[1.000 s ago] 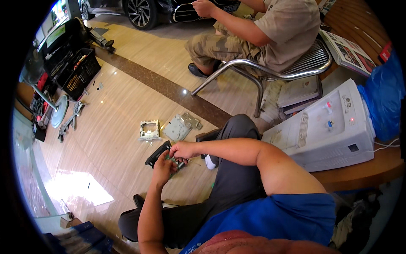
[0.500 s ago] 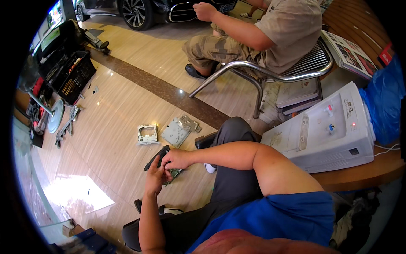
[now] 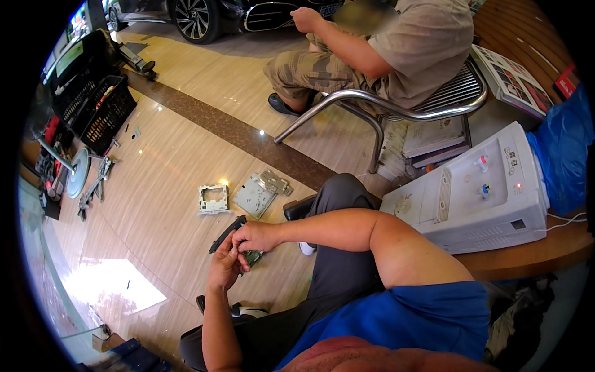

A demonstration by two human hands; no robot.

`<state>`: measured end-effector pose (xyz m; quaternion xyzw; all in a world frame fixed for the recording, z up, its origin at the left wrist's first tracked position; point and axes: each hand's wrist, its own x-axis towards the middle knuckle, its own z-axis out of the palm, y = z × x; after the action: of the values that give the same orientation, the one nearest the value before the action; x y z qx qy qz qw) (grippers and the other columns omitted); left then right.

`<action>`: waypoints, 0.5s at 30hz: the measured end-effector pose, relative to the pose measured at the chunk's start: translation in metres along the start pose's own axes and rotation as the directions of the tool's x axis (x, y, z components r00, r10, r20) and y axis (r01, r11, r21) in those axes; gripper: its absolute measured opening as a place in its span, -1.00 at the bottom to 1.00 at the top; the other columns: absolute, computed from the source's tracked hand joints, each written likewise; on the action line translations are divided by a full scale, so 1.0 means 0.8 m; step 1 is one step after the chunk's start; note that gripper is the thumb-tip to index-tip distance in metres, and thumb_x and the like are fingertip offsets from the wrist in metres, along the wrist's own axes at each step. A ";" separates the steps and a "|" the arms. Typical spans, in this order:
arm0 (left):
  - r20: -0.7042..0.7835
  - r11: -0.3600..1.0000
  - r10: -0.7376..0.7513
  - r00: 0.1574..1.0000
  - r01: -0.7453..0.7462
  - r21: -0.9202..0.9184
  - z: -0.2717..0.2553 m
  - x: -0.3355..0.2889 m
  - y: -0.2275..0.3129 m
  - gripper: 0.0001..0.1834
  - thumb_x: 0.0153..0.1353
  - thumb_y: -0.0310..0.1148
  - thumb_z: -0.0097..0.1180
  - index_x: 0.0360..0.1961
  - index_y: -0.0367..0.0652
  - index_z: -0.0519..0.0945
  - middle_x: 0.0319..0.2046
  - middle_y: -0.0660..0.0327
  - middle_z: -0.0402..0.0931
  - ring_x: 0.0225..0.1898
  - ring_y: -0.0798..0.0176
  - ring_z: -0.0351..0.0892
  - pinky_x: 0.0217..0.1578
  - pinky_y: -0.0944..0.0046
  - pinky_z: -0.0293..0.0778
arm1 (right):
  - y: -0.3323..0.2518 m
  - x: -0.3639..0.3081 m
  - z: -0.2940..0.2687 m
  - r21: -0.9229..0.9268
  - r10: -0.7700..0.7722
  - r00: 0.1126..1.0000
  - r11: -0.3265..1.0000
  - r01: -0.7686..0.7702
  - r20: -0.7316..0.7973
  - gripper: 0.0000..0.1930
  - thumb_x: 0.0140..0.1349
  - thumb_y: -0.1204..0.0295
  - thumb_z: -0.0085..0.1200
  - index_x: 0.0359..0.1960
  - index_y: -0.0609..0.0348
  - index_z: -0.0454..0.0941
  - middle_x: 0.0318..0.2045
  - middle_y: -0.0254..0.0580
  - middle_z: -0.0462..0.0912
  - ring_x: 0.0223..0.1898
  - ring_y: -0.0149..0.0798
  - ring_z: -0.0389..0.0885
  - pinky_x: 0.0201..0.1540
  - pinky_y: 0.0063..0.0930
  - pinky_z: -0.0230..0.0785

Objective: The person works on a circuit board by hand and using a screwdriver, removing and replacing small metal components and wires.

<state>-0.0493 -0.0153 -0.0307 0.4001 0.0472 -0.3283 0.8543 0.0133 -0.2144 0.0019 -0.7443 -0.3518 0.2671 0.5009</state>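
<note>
My left hand and my right hand meet low over the floor, their fingertips pressed together. Both are closed; whatever sits between the fingers is too small or hidden to name. Just beyond them a long black plastic panel shows at a slant. A green circuit board peeks out below my right hand, partly covered by the fingers. Whether either hand grips the panel or the board cannot be made out. Farther off lie a pale square metal frame, a flat metal plate and a smaller metal bracket overlapping the plate.
A white water dispenser lies along a wooden ledge at right. Another person sits on a chrome-armed chair ahead. Black crates, a metal tool and a round-based stand are at left; a car stands behind.
The raised fingers of my left hand have drawn in to meet my right hand's fingertips. The metal parts on the floor keep their arrangement; the view has shifted slightly.
</note>
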 end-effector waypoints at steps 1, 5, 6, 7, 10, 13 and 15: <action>-0.009 1.000 -0.003 1.000 0.003 -0.011 0.000 0.001 0.000 -0.34 0.39 -0.30 0.06 0.44 -0.12 0.13 -0.46 0.18 0.58 -0.52 0.23 0.61 -0.48 0.26 0.56 | 0.001 0.000 0.000 -0.004 -0.012 1.000 1.000 0.012 0.003 -0.88 0.17 0.45 0.12 -0.35 0.25 0.61 -0.28 0.03 0.69 -0.21 -0.04 0.68 -0.07 -0.24 0.48; 0.011 0.997 -0.009 1.000 0.008 0.077 0.000 0.002 -0.002 -0.41 0.43 -0.24 0.00 0.42 -0.09 0.17 -0.47 0.20 0.57 -0.51 0.26 0.61 -0.45 0.27 0.58 | 0.009 0.002 0.007 -0.042 -0.045 0.999 0.998 0.045 -0.020 -0.90 0.17 0.47 0.10 -0.33 0.24 0.57 -0.34 -0.01 0.69 -0.26 -0.02 0.68 -0.17 -0.26 0.48; 0.005 0.995 -0.011 1.000 0.010 0.097 -0.001 0.002 -0.003 -0.42 0.44 -0.23 -0.02 0.41 -0.08 0.18 -0.47 0.20 0.57 -0.51 0.26 0.61 -0.45 0.28 0.58 | 0.012 0.001 0.009 -0.045 -0.037 0.999 0.998 0.036 -0.024 -0.90 0.18 0.47 0.10 -0.33 0.24 0.56 -0.35 0.00 0.69 -0.26 -0.01 0.67 -0.17 -0.25 0.48; -0.001 0.993 -0.011 1.000 0.011 0.117 -0.003 0.002 -0.005 -0.44 0.45 -0.22 -0.04 0.41 -0.07 0.19 -0.47 0.21 0.57 -0.51 0.27 0.61 -0.44 0.28 0.58 | 0.015 0.000 0.011 -0.063 -0.024 0.999 0.998 0.022 -0.025 -0.90 0.18 0.47 0.10 -0.34 0.24 0.55 -0.36 0.00 0.68 -0.27 0.00 0.66 -0.18 -0.24 0.47; -0.200 0.980 -0.065 0.978 0.100 0.171 -0.009 0.003 -0.012 -0.47 0.47 -0.21 -0.07 0.39 -0.06 0.22 -0.47 0.20 0.57 -0.51 0.27 0.61 -0.44 0.30 0.57 | 0.023 -0.003 0.011 -0.137 -0.016 1.000 0.991 0.014 -0.013 -0.89 0.19 0.45 0.12 -0.32 0.23 0.55 -0.38 -0.01 0.66 -0.29 0.00 0.64 -0.20 -0.21 0.45; -0.306 0.894 -0.024 0.952 0.157 0.420 -0.014 0.002 -0.020 -0.50 0.47 -0.21 -0.09 0.36 -0.13 0.27 -0.47 0.20 0.57 -0.52 0.28 0.61 -0.46 0.31 0.54 | 0.029 -0.007 0.008 -0.159 0.030 0.999 0.987 -0.034 -0.024 -0.87 0.20 0.42 0.14 -0.30 0.21 0.55 -0.39 0.00 0.64 -0.30 0.00 0.63 -0.22 -0.19 0.44; -0.334 0.661 0.063 0.941 0.211 0.720 -0.014 0.000 -0.025 -0.50 0.41 -0.24 -0.02 0.30 -0.20 0.32 -0.41 0.05 0.63 -0.45 0.10 0.66 -0.41 0.13 0.57 | 0.034 -0.009 0.006 -0.205 0.052 0.998 0.977 -0.058 -0.038 -0.85 0.20 0.39 0.15 -0.29 0.21 0.56 -0.38 0.00 0.64 -0.29 0.01 0.63 -0.22 -0.18 0.44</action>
<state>-0.0594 -0.0165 -0.0510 0.7614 0.0672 -0.2820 0.5798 0.0124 -0.2241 -0.0246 -0.8057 -0.3488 0.2311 0.4192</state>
